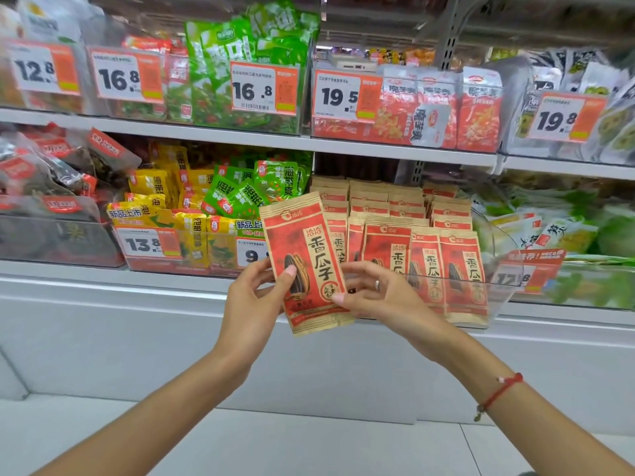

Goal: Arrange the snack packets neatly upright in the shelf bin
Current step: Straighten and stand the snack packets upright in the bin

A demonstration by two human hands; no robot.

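A red and tan sunflower-seed packet (pixel 304 249) is held upright, tilted slightly left, in front of the lower shelf. My left hand (pixel 256 300) pinches its lower left edge, thumb on the front. My right hand (pixel 374 295) pinches its lower right edge, thumb on the front, a ring on one finger. Behind it a clear plastic shelf bin (pixel 498 297) holds several matching packets (pixel 426 266) standing upright in rows.
Left of the bin stand bins of yellow packets (pixel 165 214) and green packets (pixel 247 190) with price tags. The upper shelf (pixel 240 137) carries green and red snack bags. A white shelf base (pixel 137 331) and pale floor lie below my forearms.
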